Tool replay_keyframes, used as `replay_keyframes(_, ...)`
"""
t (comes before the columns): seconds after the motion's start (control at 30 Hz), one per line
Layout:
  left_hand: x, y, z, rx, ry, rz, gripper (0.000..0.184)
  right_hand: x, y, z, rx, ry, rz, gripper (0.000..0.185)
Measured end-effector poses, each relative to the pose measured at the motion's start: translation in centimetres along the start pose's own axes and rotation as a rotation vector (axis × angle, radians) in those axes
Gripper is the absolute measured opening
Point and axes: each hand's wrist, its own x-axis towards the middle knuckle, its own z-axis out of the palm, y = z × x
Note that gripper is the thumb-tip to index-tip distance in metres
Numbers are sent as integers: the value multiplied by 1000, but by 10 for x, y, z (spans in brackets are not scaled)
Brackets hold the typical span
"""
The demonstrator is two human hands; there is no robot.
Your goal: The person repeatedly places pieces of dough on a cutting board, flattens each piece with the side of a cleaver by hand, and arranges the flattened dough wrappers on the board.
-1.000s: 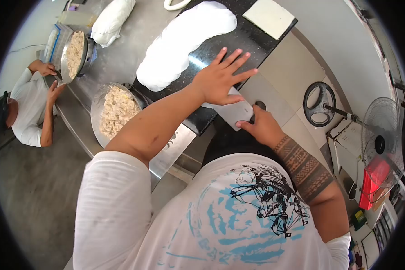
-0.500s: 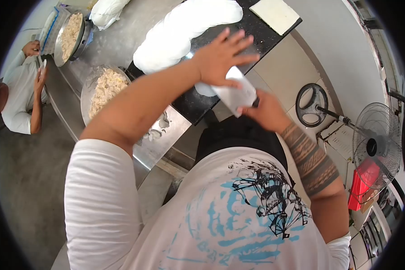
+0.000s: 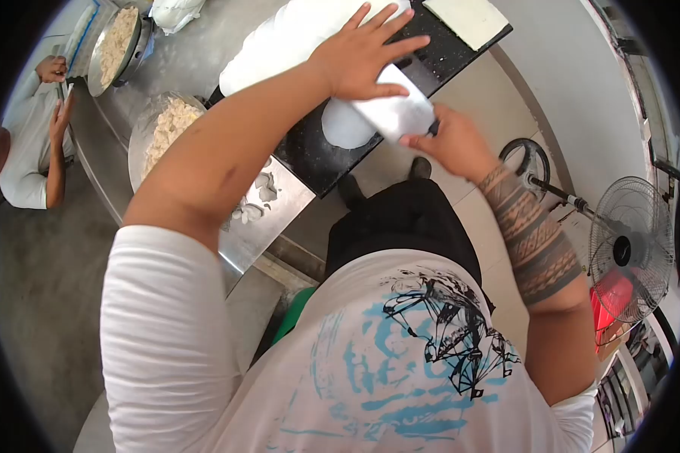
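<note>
My right hand [image 3: 462, 145] is closed round the dark handle of a broad-bladed cleaver [image 3: 402, 109]. The blade lies over the black work slab [image 3: 321, 162], its shiny face up. My left hand [image 3: 366, 59] is open with fingers spread, its palm side by the blade's far end and the thumb over it; whether it presses on the metal I cannot tell. A thin round white dough wrapper [image 3: 345, 124] rests on the slab beside the blade, partly under it. Behind my left hand is a thick white bundle [image 3: 261, 57], either dough or something wrapped.
A flat whitish square slab [image 3: 472, 21] sits at the far corner. Left of my arm are a bowl of pale chunky filling [image 3: 172, 124], grey-white scraps [image 3: 258, 198] and a second filled pan [image 3: 119, 47]. A co-worker [image 3: 34, 143] works at far left. A fan [image 3: 622, 251] stands right.
Both hands and the cleaver have shifted slightly up in the view. More of the round wrapper shows beside the blade. My left hand remains spread.
</note>
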Motion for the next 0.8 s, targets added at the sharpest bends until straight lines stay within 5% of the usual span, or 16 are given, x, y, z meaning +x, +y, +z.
replay_keyframes(0.17,-11,46,30,-132,-102,36,91,-33,48,50,142,53,-35,65)
replay_keyframes(0.27,26,32,35,106,128,56,77,-10,59,10,133,35,-57,63)
replay_keyframes(0.4,37,-1,34,-11,87,-159,90,25,27,-51,-53,-20,-92,56)
replay_keyframes(0.5,35,-5,7,-199,36,-518,90,23,19,-59,-112,28,-25,51)
replay_keyframes(0.6,20,10,-26,-367,-187,-860,59,-25,66,-5,58,57,-105,48)
replay_keyframes(0.63,0,10,-12,-333,-176,-723,53,-44,78,9,126,41,-158,48)
replay_keyframes(0.7,-1,38,-46,-564,-694,-921,59,-78,75,4,19,-145,-146,48)
replay_keyframes(0.8,-41,59,-33,-395,-357,-966,32,-86,49,-37,-174,-259,-41,46)
